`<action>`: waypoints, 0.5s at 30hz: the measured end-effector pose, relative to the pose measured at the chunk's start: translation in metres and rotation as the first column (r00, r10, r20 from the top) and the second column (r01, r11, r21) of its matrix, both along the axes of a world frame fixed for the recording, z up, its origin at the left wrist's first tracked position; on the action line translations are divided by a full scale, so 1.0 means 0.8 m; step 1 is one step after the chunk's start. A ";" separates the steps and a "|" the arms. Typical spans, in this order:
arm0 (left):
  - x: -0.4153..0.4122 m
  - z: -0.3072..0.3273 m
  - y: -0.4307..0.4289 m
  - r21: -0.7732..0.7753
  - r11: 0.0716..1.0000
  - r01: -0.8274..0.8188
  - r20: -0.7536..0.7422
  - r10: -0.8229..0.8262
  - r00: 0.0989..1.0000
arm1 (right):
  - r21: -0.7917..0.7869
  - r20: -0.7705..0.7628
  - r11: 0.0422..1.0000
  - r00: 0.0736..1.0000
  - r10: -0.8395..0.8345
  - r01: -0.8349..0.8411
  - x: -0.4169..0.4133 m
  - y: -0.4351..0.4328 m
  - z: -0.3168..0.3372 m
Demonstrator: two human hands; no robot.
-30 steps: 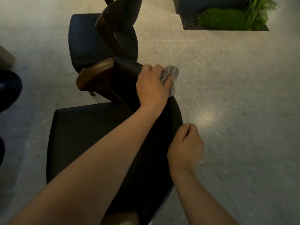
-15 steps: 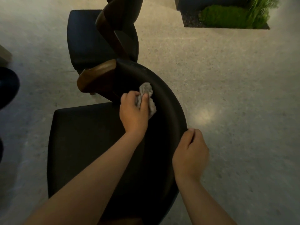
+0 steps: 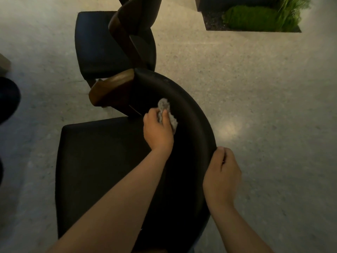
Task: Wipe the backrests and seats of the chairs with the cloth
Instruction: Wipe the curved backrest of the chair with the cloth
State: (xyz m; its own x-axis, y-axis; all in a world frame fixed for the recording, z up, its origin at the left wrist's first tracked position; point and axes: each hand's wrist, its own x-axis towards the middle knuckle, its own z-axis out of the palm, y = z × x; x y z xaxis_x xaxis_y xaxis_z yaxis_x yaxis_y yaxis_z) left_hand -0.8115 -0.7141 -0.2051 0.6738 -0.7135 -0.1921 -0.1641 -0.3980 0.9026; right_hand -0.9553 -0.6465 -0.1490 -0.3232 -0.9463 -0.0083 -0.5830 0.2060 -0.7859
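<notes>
While the left hand [image 3: 158, 133] grips the bunched cloth [image 3: 167, 114] against the backrest [image 3: 191, 114], inner face, near its far end | right hand [image 3: 221, 172] clasps its outer rim | step: backrest wipe | next, likely: sweep along the curve with firm contact, then the seat [image 3: 98, 161].

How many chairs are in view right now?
2. The near chair lies under the left hand holding the cloth; the far chair stands just beyond it. Dark shapes at the left edge may be more.
</notes>
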 end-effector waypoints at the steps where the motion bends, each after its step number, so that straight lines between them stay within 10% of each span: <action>1: 0.009 -0.011 0.007 0.069 0.998 0.006 -0.074 -0.001 0.997 | 0.012 0.016 1.000 1.000 0.014 -0.014 -0.001 -0.001 0.002; 15: -0.006 -0.028 0.010 -0.138 0.990 0.000 -0.111 -0.015 0.994 | 0.066 -0.148 0.963 0.952 0.269 -0.262 0.020 -0.107 0.003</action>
